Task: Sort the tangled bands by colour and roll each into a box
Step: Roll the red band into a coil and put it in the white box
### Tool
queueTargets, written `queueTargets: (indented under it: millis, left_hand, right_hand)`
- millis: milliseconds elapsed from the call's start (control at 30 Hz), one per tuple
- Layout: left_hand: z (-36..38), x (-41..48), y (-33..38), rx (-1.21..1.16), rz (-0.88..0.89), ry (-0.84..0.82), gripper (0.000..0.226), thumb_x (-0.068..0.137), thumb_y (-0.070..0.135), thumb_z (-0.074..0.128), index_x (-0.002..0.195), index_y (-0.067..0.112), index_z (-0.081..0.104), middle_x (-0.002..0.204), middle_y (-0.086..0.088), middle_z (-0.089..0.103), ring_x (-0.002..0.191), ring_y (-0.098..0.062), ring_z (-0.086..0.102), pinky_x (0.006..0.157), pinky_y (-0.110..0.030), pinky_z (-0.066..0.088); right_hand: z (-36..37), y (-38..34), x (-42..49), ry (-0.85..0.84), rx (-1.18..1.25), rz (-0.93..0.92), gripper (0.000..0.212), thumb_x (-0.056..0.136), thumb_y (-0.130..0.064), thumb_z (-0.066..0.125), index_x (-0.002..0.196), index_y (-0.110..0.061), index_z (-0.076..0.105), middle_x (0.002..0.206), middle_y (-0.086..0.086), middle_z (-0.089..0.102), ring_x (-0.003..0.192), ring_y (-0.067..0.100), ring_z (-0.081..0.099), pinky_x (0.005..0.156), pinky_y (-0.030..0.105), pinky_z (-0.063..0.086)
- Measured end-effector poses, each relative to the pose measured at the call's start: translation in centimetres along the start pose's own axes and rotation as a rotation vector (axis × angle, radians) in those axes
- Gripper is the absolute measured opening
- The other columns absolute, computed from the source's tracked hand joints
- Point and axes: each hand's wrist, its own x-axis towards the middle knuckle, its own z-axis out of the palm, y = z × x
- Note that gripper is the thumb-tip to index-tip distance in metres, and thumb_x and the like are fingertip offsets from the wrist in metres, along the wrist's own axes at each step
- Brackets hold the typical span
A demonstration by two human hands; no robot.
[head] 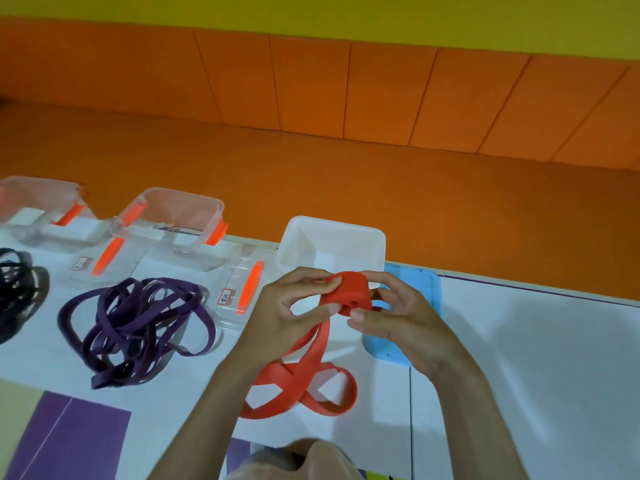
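From the head camera, the red band [348, 289] is a flat, matte rubbery strip. Part of it is wound into a thick, squat roll held above the white table [526, 344], just in front of the white box [370, 237]. The left hand [284, 306] pinches the roll's left side between thumb and curled fingertips. The right hand [405, 320] grips the right side, its fingers bent around the coil and its thumb pressing low at the front. The unrolled rest of the band hangs down from the roll and lies on the table in wide, smooth loops that cross one another between the forearms.

The white box is opaque plastic, square with rounded corners and open on top. A pale blue lid [431, 289] with rounded corners lies flat just right of it, partly under the right hand. Left of the hands lies a loose tangle of purple bands [138, 323], narrower and glossier. A heap of black bands [14, 285] sits at the left edge. Behind these stand two clear plastic boxes [180, 209] with orange clips, and clear lids [242, 292] with orange clips and small labels lie flat beside them. Beyond the table are orange padded panels.
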Motion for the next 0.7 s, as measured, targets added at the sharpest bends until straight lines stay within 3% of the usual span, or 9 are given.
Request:
queueTargets:
  millis: [133, 267, 367, 467, 567, 700]
  left_hand:
    - [0.8, 0.1, 0.6, -0.022, -0.026, 0.003, 0.039, 0.082, 0.034, 0.086, 0.12, 0.033, 0.079, 0.125, 0.01, 0.073, 0.122, -0.02, 0.069, 0.103, -0.031, 0.058]
    - [0.3, 0.7, 1.2, -0.136, -0.057, -0.065, 0.042, 0.084, 0.022, 0.088, 0.124, 0.034, 0.078, 0.123, 0.001, 0.07, 0.122, -0.026, 0.069, 0.104, -0.034, 0.057]
    - [-0.5, 1.5, 1.7, -0.137, 0.001, -0.073, 0.039, 0.086, 0.022, 0.087, 0.123, 0.029, 0.079, 0.123, 0.0, 0.073, 0.122, -0.026, 0.069, 0.102, -0.032, 0.058]
    - [-1.1, 1.4, 1.7, -0.075, 0.069, -0.033, 0.036, 0.084, 0.021, 0.089, 0.118, 0.029, 0.08, 0.12, 0.005, 0.076, 0.118, -0.022, 0.071, 0.097, -0.025, 0.058]
    - [-1.4, 1.0, 1.0, -0.009, 0.122, 0.019, 0.036, 0.081, 0.015, 0.09, 0.113, 0.029, 0.081, 0.118, 0.009, 0.076, 0.116, -0.021, 0.071, 0.098, -0.029, 0.058]
    - [-2.0, 1.3, 0.4, -0.11, 0.104, 0.018, 0.03, 0.081, 0.023, 0.088, 0.11, 0.026, 0.082, 0.12, 0.007, 0.075, 0.116, -0.027, 0.07, 0.1, -0.036, 0.059]
  right_hand:
    - [-0.8, -0.8, -0.6, 0.067, 0.017, -0.037, 0.047, 0.067, -0.023, 0.099, 0.107, -0.036, 0.078, 0.107, 0.008, 0.08, 0.098, 0.032, 0.079, 0.084, 0.032, 0.064]
    - [0.1, -0.1, -0.5, 0.028, 0.205, -0.05, 0.04, 0.073, -0.012, 0.093, 0.109, -0.026, 0.081, 0.113, 0.018, 0.078, 0.108, 0.035, 0.076, 0.091, 0.035, 0.063]
    - [1.1, 0.9, -0.3, -0.047, 0.378, -0.028, 0.044, 0.083, -0.007, 0.082, 0.126, -0.012, 0.073, 0.124, 0.026, 0.073, 0.119, 0.037, 0.071, 0.096, 0.034, 0.06]
    - [1.1, 0.4, -0.4, -0.083, 0.189, -0.035, 0.045, 0.089, -0.009, 0.081, 0.132, -0.013, 0.07, 0.125, 0.019, 0.074, 0.121, 0.031, 0.071, 0.103, 0.034, 0.057]
    - [1.4, -1.2, -0.5, -0.012, -0.115, -0.084, 0.038, 0.084, -0.017, 0.088, 0.12, -0.022, 0.076, 0.117, 0.005, 0.078, 0.11, 0.024, 0.076, 0.094, 0.025, 0.058]
    - [3.4, -2.5, -0.1, 0.121, -0.205, -0.119, 0.047, 0.073, -0.024, 0.092, 0.116, -0.024, 0.073, 0.106, 0.006, 0.078, 0.096, 0.028, 0.078, 0.083, 0.029, 0.063]
